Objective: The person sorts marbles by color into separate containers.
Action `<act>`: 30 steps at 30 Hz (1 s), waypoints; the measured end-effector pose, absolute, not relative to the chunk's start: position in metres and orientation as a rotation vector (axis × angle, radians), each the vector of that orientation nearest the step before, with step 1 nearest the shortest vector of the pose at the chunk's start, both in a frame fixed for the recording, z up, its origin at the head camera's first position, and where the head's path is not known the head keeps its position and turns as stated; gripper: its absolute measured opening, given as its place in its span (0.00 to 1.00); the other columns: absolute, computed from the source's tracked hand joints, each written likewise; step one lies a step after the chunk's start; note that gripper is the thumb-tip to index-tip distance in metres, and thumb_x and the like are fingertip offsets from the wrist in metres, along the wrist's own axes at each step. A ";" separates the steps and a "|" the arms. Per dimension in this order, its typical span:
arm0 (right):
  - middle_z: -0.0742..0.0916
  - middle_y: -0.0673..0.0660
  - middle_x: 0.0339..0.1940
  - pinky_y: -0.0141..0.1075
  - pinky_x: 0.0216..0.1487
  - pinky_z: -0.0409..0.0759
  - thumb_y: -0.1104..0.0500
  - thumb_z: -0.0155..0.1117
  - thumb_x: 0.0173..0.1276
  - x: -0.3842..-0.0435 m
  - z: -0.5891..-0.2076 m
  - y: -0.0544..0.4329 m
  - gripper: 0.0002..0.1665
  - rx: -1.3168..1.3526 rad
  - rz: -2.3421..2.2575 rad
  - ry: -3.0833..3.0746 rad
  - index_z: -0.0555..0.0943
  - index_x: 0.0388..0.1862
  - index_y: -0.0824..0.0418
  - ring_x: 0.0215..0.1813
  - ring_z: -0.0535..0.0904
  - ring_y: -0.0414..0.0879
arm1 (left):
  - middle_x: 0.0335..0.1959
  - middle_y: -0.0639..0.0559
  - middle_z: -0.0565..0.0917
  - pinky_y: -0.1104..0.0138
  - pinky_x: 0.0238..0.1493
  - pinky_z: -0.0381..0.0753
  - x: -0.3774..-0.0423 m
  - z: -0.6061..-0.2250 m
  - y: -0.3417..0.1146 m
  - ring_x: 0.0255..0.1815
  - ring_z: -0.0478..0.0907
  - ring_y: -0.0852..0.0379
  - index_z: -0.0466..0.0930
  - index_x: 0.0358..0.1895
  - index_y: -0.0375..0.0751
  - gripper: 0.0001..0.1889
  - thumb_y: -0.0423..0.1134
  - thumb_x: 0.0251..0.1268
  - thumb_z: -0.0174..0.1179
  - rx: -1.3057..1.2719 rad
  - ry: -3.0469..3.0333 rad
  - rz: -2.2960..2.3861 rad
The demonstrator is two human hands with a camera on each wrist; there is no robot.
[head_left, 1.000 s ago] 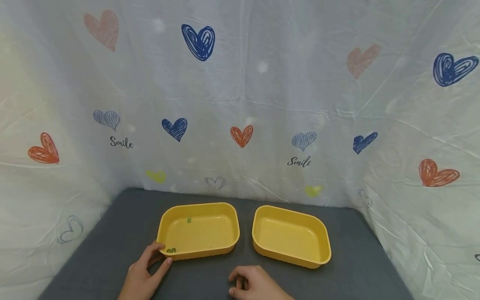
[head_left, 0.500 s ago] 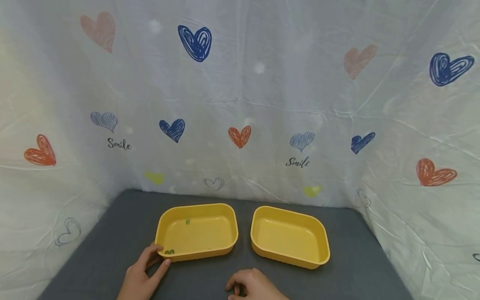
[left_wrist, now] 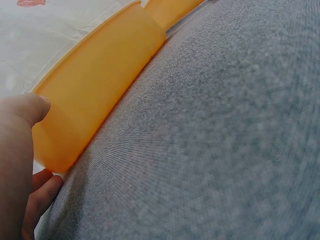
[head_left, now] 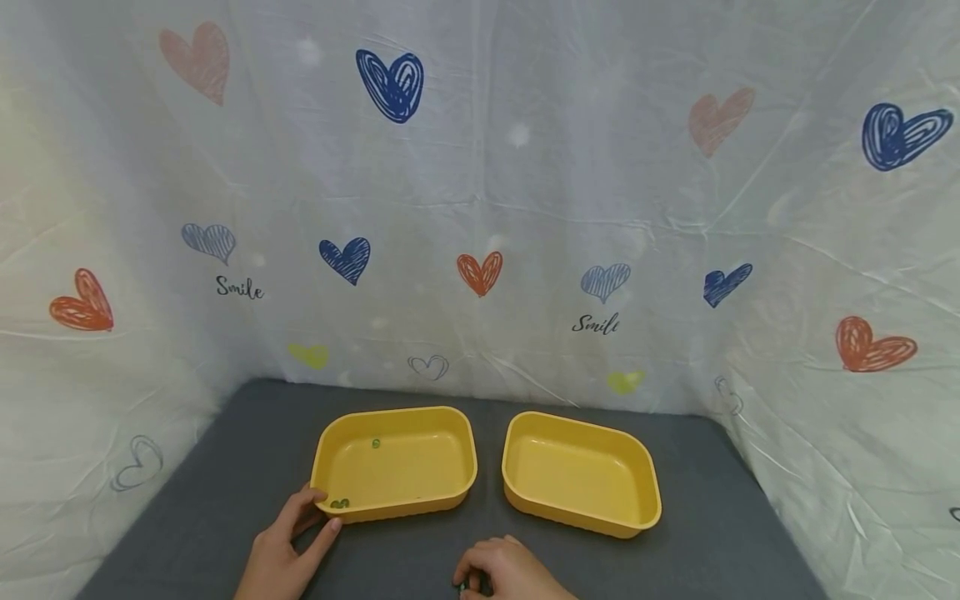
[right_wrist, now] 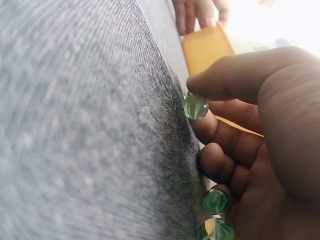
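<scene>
My left hand [head_left: 279, 546] grips the near left corner of the left yellow tray [head_left: 405, 506], thumb on its front wall and fingers round the side. Inside that tray, two green marbles [head_left: 340, 503] lie by the gripped corner, and another marble [head_left: 376, 443] lies toward the back. My right hand [head_left: 513, 571] is low over the grey cloth, in front of the gap between the trays. In the right wrist view, its thumb and forefinger pinch a clear green glass marble [right_wrist: 195, 106]. Two more glass marbles [right_wrist: 216, 201] show beside its curled lower fingers; whether these are held cannot be told.
A second yellow tray [head_left: 581, 518] stands to the right of the first, a narrow gap between them. Grey cloth [head_left: 405, 554] covers the table. A white curtain [head_left: 525, 350] printed with hearts hangs behind and at both sides.
My right hand has shifted slightly, and a green glint now shows at its fingertips in the head view. The left hand keeps its grip on the tray corner; the view has shifted slightly.
</scene>
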State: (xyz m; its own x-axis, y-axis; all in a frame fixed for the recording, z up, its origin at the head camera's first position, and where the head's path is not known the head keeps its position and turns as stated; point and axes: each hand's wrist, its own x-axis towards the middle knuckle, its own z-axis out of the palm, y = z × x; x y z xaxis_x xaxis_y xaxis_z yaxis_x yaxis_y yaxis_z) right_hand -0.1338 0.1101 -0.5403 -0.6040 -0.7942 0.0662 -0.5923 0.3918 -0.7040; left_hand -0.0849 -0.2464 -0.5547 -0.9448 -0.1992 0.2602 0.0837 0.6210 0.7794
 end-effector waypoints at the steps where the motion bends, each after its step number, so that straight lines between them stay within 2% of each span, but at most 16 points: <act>1: 0.83 0.33 0.34 0.26 0.43 0.72 0.58 0.75 0.77 -0.133 -0.540 0.110 0.02 -1.191 -1.039 2.365 0.90 0.45 0.49 0.37 0.75 0.24 | 0.68 0.32 0.82 0.54 0.52 0.93 -0.085 -0.555 -0.246 0.56 0.90 0.41 0.78 0.65 0.45 0.20 0.45 0.78 0.72 0.091 -2.523 -1.238; 10: 0.84 0.34 0.31 0.31 0.46 0.72 0.58 0.73 0.77 -0.132 -0.539 0.110 0.02 -1.021 -1.163 2.277 0.90 0.44 0.50 0.31 0.75 0.28 | 0.67 0.35 0.83 0.57 0.51 0.94 -0.085 -0.556 -0.246 0.55 0.90 0.43 0.78 0.65 0.45 0.20 0.45 0.77 0.73 0.076 -2.513 -1.220; 14: 0.85 0.35 0.31 0.26 0.36 0.78 0.60 0.70 0.78 -0.134 -0.542 0.110 0.03 -1.001 -1.240 2.199 0.90 0.44 0.54 0.27 0.76 0.28 | 0.67 0.34 0.83 0.56 0.51 0.94 -0.086 -0.556 -0.247 0.56 0.90 0.42 0.78 0.64 0.46 0.20 0.44 0.77 0.73 0.080 -2.514 -1.225; 17: 0.86 0.37 0.30 0.25 0.28 0.80 0.63 0.69 0.78 -0.134 -0.542 0.111 0.04 -0.960 -1.298 2.130 0.90 0.45 0.56 0.24 0.76 0.29 | 0.69 0.33 0.82 0.55 0.52 0.93 -0.086 -0.556 -0.247 0.56 0.90 0.42 0.78 0.64 0.46 0.20 0.43 0.77 0.73 0.097 -2.528 -1.241; 23: 0.86 0.38 0.30 0.24 0.27 0.78 0.63 0.66 0.80 -0.134 -0.537 0.113 0.06 -0.936 -1.353 2.085 0.89 0.47 0.58 0.25 0.75 0.29 | 0.72 0.29 0.79 0.53 0.53 0.93 -0.084 -0.554 -0.247 0.57 0.90 0.40 0.77 0.65 0.46 0.21 0.43 0.77 0.72 0.126 -2.556 -1.282; 30: 0.84 0.38 0.28 0.26 0.29 0.80 0.62 0.68 0.80 -0.139 -0.527 0.108 0.05 -1.011 -1.353 2.241 0.89 0.47 0.57 0.26 0.75 0.29 | 0.70 0.30 0.80 0.53 0.53 0.93 -0.085 -0.554 -0.247 0.57 0.90 0.40 0.77 0.65 0.46 0.21 0.45 0.78 0.72 0.103 -2.545 -1.264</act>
